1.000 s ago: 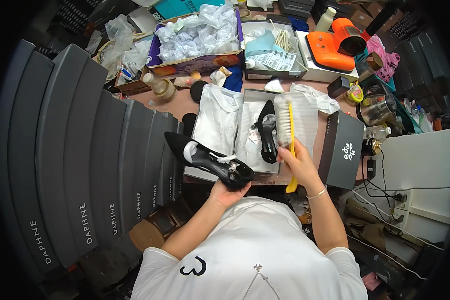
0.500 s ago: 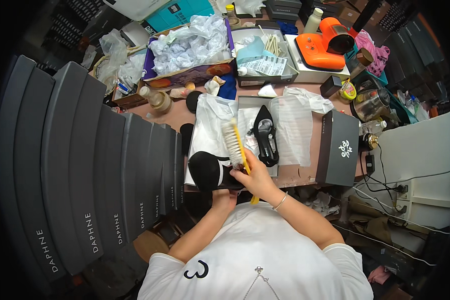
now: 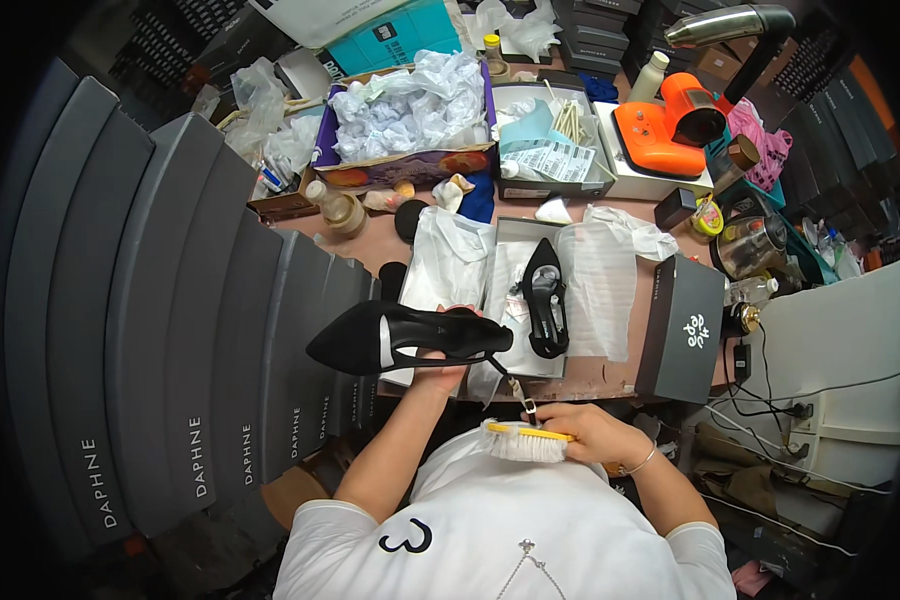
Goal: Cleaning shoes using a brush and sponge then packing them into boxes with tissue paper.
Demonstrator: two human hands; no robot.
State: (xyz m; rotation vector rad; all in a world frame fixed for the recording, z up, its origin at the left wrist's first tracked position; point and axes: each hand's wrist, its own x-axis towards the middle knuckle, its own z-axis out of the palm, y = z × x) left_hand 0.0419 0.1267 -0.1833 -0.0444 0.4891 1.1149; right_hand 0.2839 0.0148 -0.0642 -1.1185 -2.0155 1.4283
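Note:
My left hand (image 3: 438, 374) is wrapped round the middle of a black pointed shoe (image 3: 348, 340) from beneath, holding it sideways with its toe to the left. From its heel end hangs a slim ankle strap (image 3: 510, 384) with a small buckle, reaching down to the fingers of my right hand (image 3: 602, 435). That hand is closed on a yellow-handled brush (image 3: 527, 447), its white bristles facing down by my shirt. Whether the fingers also pinch the strap I cannot tell. The matching black shoe (image 3: 545, 305) lies in an open shoebox (image 3: 518, 228) lined with white paper.
Tall stacks of grey shoeboxes (image 3: 185, 300) rise on the left. A grey box lid (image 3: 682, 330) stands at the table's right. Behind are a purple box (image 3: 400, 175) of crumpled paper, a tray (image 3: 555, 187) of sticks and labels, and an orange device (image 3: 660, 135).
The shoe has been lifted and turned, with its opening now visible and its strap hanging. My right hand and the brush have moved down and right, away from the toe.

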